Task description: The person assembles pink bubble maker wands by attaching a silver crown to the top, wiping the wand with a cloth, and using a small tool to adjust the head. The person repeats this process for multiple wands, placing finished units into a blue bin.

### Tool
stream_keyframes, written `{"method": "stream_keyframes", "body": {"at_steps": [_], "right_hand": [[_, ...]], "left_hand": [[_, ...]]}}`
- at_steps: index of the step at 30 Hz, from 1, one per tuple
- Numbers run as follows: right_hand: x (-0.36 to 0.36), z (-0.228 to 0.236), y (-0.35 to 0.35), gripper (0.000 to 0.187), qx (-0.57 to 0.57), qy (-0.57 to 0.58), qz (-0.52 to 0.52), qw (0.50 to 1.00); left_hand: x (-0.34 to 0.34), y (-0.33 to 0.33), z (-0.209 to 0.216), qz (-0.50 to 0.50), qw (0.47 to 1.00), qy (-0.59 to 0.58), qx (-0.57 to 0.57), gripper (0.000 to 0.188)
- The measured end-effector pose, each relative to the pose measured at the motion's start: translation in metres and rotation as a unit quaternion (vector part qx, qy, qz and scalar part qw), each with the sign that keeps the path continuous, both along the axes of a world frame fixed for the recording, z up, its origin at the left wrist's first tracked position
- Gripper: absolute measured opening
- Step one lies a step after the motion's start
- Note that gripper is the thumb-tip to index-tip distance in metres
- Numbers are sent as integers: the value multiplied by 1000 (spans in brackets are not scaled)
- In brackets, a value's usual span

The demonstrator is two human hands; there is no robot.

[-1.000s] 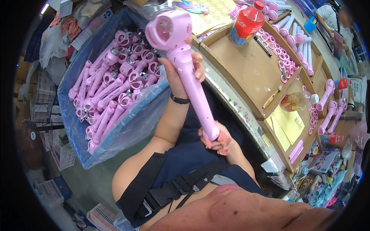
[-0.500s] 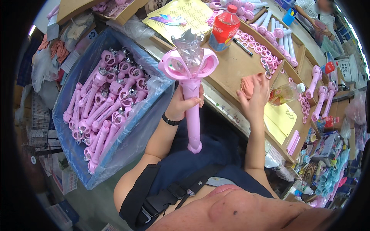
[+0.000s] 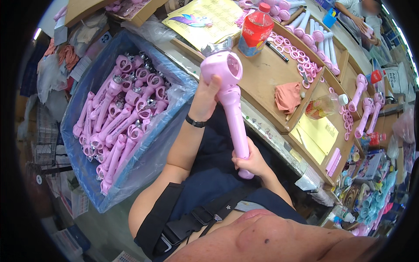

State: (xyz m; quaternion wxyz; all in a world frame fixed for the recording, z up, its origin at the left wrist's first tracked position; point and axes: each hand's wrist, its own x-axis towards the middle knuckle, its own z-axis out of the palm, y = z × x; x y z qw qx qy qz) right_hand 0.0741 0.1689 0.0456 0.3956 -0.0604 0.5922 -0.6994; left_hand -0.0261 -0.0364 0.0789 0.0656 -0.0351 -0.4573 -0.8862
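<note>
A pink toy wand (image 3: 235, 120) with a rounded, windowed head and a silvery crown on top slants in front of me, held in both hands. My left hand (image 3: 207, 97) is closed around it just under the head, thumb across the front. Around the lower handle, near its end, my right hand (image 3: 253, 160) is closed too. A crumpled orange-pink cloth (image 3: 287, 97) lies on the cardboard tray (image 3: 259, 81) to the right. At my left, a blue bin (image 3: 172, 94) lined with clear plastic holds many similar pink wands (image 3: 118, 115).
On the bench stand a red-labelled bottle (image 3: 256, 32) and a tilted clear bottle (image 3: 325, 107). Pink rings (image 3: 301, 56), a black marker (image 3: 277, 51) and yellow sheets (image 3: 318, 135) lie around them. Three pink wands (image 3: 366, 109) rest farther right. Another person (image 3: 360, 19) is at the top right.
My right hand has let go of the cloth and come to the wand's lower handle. The wand has turned and tilted, its head moving right; my left hand has shifted up toward the head.
</note>
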Motion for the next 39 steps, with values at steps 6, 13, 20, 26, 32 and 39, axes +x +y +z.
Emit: {"method": "stream_keyframes", "body": {"at_steps": [6,13,20,26,32,39], "right_hand": [[-2,11,2,64,-84,-73,6,994],[-1,6,9,65,-140,-124,13,982],[-5,7,12,67,-161,-124,27,979],[-6,2,0,64,-149,-84,52,984],[-10,12,13,55,166,370,105,908],[-52,43,152,16,451,347,-247,784]], "left_hand": [[0,-10,-4,76,986,24,-146,54],[-1,-15,-4,74,971,3,-225,37],[-3,-12,-6,65,987,23,-142,41],[6,21,-13,-50,981,-71,172,77],[3,18,-29,-31,990,-83,109,77],[-1,-4,-14,-102,993,-53,36,82]]}}
